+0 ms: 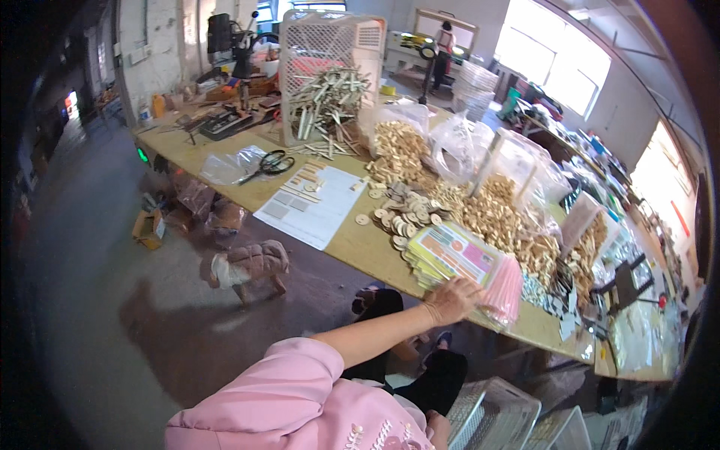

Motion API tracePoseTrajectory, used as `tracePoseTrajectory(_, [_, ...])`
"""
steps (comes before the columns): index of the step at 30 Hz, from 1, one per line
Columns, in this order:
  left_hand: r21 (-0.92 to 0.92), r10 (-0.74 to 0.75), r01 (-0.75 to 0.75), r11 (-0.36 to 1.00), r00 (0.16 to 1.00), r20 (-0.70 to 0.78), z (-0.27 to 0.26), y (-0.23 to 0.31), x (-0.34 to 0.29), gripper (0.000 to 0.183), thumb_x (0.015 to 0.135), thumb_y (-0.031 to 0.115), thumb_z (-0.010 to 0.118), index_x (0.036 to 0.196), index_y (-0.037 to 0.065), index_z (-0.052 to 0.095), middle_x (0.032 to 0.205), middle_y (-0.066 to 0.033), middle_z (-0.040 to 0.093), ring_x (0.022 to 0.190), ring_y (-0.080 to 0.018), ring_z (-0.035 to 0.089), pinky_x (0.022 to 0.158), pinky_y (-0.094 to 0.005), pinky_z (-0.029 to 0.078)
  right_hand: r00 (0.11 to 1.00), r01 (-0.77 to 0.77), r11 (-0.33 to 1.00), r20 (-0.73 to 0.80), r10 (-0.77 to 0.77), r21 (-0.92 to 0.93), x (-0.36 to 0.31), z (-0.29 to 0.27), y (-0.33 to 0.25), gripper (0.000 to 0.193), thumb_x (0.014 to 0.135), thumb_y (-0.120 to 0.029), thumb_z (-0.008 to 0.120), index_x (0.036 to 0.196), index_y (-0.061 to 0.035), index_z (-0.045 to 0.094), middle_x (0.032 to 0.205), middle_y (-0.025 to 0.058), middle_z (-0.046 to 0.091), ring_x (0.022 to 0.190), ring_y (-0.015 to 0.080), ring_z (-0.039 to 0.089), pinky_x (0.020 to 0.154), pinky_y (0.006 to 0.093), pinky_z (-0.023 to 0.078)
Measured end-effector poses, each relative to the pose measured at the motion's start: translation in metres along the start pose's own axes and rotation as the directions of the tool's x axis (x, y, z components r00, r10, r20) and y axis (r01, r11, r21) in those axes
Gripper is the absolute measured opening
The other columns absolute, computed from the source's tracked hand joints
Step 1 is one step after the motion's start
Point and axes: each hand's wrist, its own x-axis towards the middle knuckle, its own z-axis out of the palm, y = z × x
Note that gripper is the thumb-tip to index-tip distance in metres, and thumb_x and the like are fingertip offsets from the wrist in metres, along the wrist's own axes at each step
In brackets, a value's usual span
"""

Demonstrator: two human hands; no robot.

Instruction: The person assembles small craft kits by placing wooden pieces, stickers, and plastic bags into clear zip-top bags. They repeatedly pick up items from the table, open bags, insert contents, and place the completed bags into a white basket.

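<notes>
My left hand [454, 298] reaches over the table's near edge, at the lower edge of a stack of colourful printed cards [457, 255]. Its fingers are bent and close together; what they hold, if anything, is hidden. Just right of the fingertips lies a bundle of pink plastic-like sheets or bags [504, 292]. Only a small part of my right hand [438, 430] shows low by my lap, and its fingers are out of sight. Round wooden discs [409, 217] are heaped beyond the cards, next to a large pile of small wooden pieces [491, 210].
A white sheet with wooden strips [319, 210] lies left on the table, near black scissors [268, 163]. Behind stands a tipped white basket spilling thin sticks [330, 101]. A padded stool [251, 262] is on the floor. White crates [495, 409] stand below right. Another person [444, 49] is far back.
</notes>
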Motion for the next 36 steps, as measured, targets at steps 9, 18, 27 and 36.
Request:
tracePoseTrajectory(9, [-0.102, -0.066, 0.062, 0.993, 0.997, -0.03, -0.008, 0.002, -0.005, 0.035, 0.081, 0.015, 0.066, 0.115, 0.009, 0.065, 0.117, -0.0054, 0.062, 0.109, -0.023, 0.058, 0.098, -0.0392, 0.044, 0.994, 0.11, 0.986, 0.037, -0.106, -0.128, 0.009, -0.033, -0.028, 0.021, 0.08, -0.029, 0.062, 0.093, -0.0187, 0.076, 0.083, 0.0175, 0.072, 0.081, 0.0396, 0.07, 0.07, 0.0492, 0.057])
tracePoseTrajectory(18, [-0.102, -0.075, 0.073, 0.992, 0.997, -0.007, -0.005, 0.001, -0.005, 0.035, 0.081, 0.016, 0.066, 0.116, 0.009, 0.065, 0.117, -0.0045, 0.063, 0.11, -0.0229, 0.058, 0.098, -0.0395, 0.044, 0.996, 0.076, 0.982, 0.058, -0.067, -0.172, 0.001, -0.046, -0.036, 0.021, 0.081, -0.029, 0.062, 0.092, -0.0192, 0.076, 0.083, 0.0176, 0.072, 0.081, 0.0395, 0.07, 0.069, 0.0491, 0.057])
tracePoseTrajectory(27, [-0.109, -0.071, 0.07, 0.992, 0.997, -0.009, -0.003, -0.003, -0.004, 0.038, 0.078, 0.014, 0.07, 0.116, 0.01, 0.064, 0.117, -0.0031, 0.062, 0.11, -0.0222, 0.057, 0.097, -0.0385, 0.044, 0.998, 0.025, 0.986, 0.055, -0.016, -0.167, -0.012, -0.044, -0.041, 0.021, 0.081, -0.028, 0.062, 0.092, -0.0196, 0.076, 0.083, 0.0177, 0.072, 0.081, 0.0394, 0.071, 0.069, 0.049, 0.057])
tracePoseTrajectory(36, [-0.201, -0.087, 0.094, 0.975, 0.995, 0.041, -0.017, -0.003, -0.004, 0.039, 0.08, 0.013, 0.068, 0.119, 0.01, 0.063, 0.115, -0.0033, 0.063, 0.113, -0.0232, 0.056, 0.099, -0.0387, 0.043, 0.998, -0.025, 0.99, 0.059, 0.034, -0.135, -0.024, -0.039, -0.046, 0.021, 0.082, -0.03, 0.062, 0.092, -0.0185, 0.076, 0.083, 0.0183, 0.072, 0.081, 0.0396, 0.07, 0.069, 0.049, 0.057])
